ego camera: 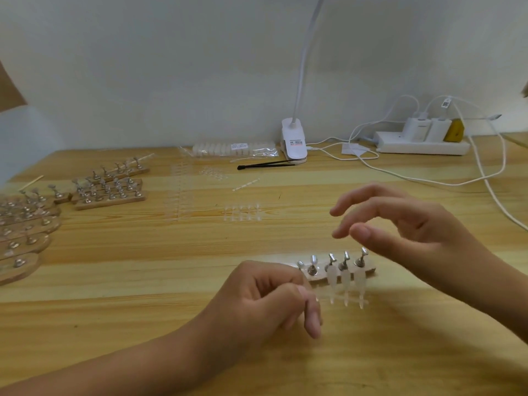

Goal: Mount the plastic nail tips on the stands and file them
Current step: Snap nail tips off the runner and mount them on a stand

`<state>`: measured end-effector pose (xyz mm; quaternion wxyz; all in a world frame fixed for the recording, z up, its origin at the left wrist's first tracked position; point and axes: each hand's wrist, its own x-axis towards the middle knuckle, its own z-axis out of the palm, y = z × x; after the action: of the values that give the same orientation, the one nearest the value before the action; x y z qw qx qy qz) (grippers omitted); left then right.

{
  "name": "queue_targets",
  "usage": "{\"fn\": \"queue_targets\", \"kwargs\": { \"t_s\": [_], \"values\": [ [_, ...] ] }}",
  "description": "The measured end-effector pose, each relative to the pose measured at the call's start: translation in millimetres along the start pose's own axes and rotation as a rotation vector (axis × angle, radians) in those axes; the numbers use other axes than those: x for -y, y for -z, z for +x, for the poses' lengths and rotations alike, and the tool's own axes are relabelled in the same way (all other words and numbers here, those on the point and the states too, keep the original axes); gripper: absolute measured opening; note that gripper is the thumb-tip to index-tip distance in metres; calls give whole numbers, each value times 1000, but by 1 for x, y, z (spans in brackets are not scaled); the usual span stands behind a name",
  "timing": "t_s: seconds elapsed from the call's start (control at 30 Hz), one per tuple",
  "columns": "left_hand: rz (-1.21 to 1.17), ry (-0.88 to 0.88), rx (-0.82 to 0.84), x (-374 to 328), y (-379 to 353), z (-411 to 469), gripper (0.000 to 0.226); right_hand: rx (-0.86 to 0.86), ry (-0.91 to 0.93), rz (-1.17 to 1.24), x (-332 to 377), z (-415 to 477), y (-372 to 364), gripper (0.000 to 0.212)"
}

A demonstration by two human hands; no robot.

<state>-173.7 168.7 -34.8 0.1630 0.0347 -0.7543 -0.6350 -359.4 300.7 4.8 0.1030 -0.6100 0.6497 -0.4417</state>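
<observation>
Wooden stand's (371, 270) left end behind left hand (257, 298); grip perhaps on strip (354, 300).

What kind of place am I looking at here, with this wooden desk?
Probably a home nail-craft workbench: wooden stands with metal holders at the left, strips of clear nail tips on the desk, and a clip-on lamp beside a power strip.

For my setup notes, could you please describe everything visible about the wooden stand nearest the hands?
The wooden stand is a pale block lying flat on the table, with five metal holders in a row on top. The three rightmost carry translucent nail tips pointing toward the camera; the other two look bare. The left hand, at its left end, pinches a clear strip joining the tips; the right hand hovers above.
</observation>
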Motion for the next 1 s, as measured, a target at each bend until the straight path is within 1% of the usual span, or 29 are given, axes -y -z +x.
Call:
{"fn": "queue_targets", "kwargs": {
  "t_s": [0.07, 0.13, 0.3, 0.33, 0.4, 0.47, 0.53, 0.57, 0.6, 0.63, 0.67, 0.73, 0.8, 0.83, 0.87, 0.9, 0.97, 1.0],
  "values": [
    [-7, 12, -38, -1, -1, 0, 32, 70, 19, -91, 3, -2, -2, 20],
    [-2, 16, -68, -2, -2, 0, 34, 102, 59, -157, 4, -4, -6, 18],
    [18, 25, -93, -3, -3, 0, 36, 58, 123, -199, 6, -7, -12, 14],
    [17, 32, -95, -3, -3, 0, 36, 35, 166, -224, 6, -8, -13, 14],
    [7, 45, -99, -3, -2, 0, 36, -46, 337, -380, 6, -10, -15, 12],
    [-22, 44, -107, -2, -1, 1, 34, -110, 584, -629, 6, -12, -15, 8],
    [-44, 42, -113, -1, 0, 2, 33, -71, 815, -832, 4, -15, -15, 3],
    [-36, 37, -102, -1, 0, 2, 33, -40, 850, -866, 5, -16, -17, 3],
    [-12, 24, -95, 0, -1, 1, 33, -18, 817, -837, 6, -16, -18, 4],
    [13, -2, -82, 1, 0, 1, 31, 2, 732, -753, 9, -16, -20, 5],
    [65, -41, -68, 0, 1, -1, 29, 32, 607, -618, 13, -15, -20, 6],
    [276, -192, -37, 1, 2, -3, 26, 158, 265, -276, 22, -10, -14, 5],
    [581, -397, 3, 2, 1, -4, 24, 361, -80, 54, 25, -4, -3, 9],
    [739, -514, 8, 4, -1, -4, 22, 437, -204, 198, 25, -3, 0, 11],
    [881, -613, 15, 5, -4, -5, 23, 467, -286, 305, 23, -2, 1, 12],
    [977, -722, 3, 8, -6, -5, 28, 468, -329, 360, 20, -1, 2, 13],
    [1025, -839, 5, 9, -10, -7, 38, 442, -353, 395, 19, 0, 1, 14],
    [954, -813, 63, 6, -10, -9, 39, 424, -345, 410, 18, 0, 1, 14]
  ]
}}
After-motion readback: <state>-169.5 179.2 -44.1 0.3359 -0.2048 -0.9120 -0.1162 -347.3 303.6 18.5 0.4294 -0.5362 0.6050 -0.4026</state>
